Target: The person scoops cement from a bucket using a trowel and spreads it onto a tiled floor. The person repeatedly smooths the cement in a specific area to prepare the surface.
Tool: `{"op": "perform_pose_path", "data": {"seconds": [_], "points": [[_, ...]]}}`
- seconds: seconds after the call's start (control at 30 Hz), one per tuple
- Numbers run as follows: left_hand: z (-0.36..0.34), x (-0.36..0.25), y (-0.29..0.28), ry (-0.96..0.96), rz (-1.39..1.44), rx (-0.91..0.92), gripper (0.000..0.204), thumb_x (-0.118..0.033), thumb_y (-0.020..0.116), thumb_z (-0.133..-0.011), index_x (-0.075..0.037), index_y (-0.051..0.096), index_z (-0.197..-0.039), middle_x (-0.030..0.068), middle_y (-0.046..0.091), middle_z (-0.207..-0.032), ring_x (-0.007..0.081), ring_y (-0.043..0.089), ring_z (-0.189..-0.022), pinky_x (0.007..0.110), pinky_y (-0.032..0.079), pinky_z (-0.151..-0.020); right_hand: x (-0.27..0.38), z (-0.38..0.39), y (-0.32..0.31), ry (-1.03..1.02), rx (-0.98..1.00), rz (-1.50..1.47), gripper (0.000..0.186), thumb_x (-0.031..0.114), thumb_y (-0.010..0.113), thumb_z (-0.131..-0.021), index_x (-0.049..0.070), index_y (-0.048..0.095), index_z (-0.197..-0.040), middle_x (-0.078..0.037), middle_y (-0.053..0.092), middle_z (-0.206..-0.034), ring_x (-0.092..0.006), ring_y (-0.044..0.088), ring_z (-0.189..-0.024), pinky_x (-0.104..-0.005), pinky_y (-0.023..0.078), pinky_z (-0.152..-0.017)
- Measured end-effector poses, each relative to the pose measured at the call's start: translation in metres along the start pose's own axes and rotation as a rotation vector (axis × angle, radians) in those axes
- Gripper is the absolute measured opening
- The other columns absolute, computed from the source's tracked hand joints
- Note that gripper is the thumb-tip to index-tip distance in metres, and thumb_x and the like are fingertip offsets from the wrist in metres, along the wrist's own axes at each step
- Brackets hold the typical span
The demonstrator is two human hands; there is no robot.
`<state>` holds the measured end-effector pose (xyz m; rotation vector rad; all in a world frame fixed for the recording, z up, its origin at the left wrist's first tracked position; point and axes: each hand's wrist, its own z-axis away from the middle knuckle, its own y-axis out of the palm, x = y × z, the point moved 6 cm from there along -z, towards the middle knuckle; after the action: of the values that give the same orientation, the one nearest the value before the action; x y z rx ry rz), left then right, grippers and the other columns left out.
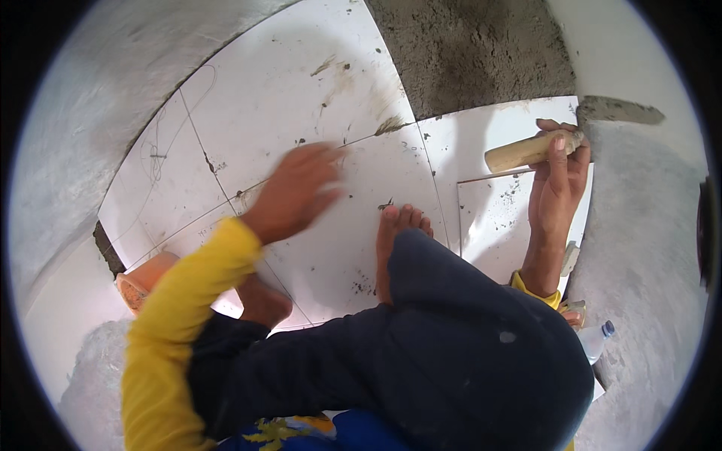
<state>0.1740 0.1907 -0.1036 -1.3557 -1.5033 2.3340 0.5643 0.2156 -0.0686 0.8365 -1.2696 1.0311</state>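
In my right hand [559, 180] is a short, pale, rounded piece of wood [519, 154], gripped at its right end between thumb and fingers. It lies over the white floor tiles [391, 173] near the right wall. My left hand [297, 192] hovers above the tiles with nothing in it; its fingers are blurred by motion but look stretched out, the thumb apart. One tile [489, 218] below the wood has a raised-looking edge and dark specks of mortar on it.
Wet grey mortar [481, 52] covers the floor at the far side. Thin string [156, 156] lies on the left tiles. An orange bucket [147, 279] lies tipped at the left. A clear plastic bottle [594, 342] stands by the right wall. My bare feet [387, 248] rest on the tiles.
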Motion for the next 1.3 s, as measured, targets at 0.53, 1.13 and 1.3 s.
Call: {"op": "perform_pose_path", "data": {"seconds": [0.53, 1.13, 1.3], "points": [[-0.088, -0.044, 0.081, -0.222, -0.226, -0.061, 0.026, -0.034, 0.066, -0.100, -0.011, 0.063, -0.111, 0.0098, 0.044, -0.170, 0.0220, 0.032, -0.161, 0.058, 0.009, -0.131, -0.047, -0.021, 0.008, 0.090, 0.001, -0.074, 0.030, 0.014, 0.069, -0.106, 0.003, 0.057, -0.131, -0.020, 0.069, -0.130, -0.0260, 0.072, -0.114, -0.0408, 0.068, -0.093], [-0.067, -0.027, 0.077, -0.229, -0.167, -0.141, 0.023, -0.029, 0.070, -0.098, -0.013, 0.060, -0.111, 0.0080, 0.046, -0.168, 0.0213, 0.034, -0.160, 0.059, 0.010, -0.131, -0.035, -0.033, 0.040, 0.037, -0.068, 0.147, 0.035, 0.021, 0.068, -0.108, -0.004, 0.057, -0.130, -0.018, 0.069, -0.120, -0.0239, 0.073, -0.107, -0.0400, 0.067, -0.089], [-0.080, -0.030, 0.082, -0.150, -0.145, -0.143, 0.021, -0.027, 0.068, -0.100, -0.011, 0.060, -0.111, 0.0082, 0.044, -0.170, 0.0217, 0.034, -0.160, 0.059, 0.011, -0.131, -0.035, -0.024, 0.019, 0.069, -0.150, 0.112, 0.037, 0.022, 0.069, -0.108, -0.006, 0.057, -0.130, -0.017, 0.069, -0.115, -0.0229, 0.072, -0.104, -0.0389, 0.067, -0.087]]}}
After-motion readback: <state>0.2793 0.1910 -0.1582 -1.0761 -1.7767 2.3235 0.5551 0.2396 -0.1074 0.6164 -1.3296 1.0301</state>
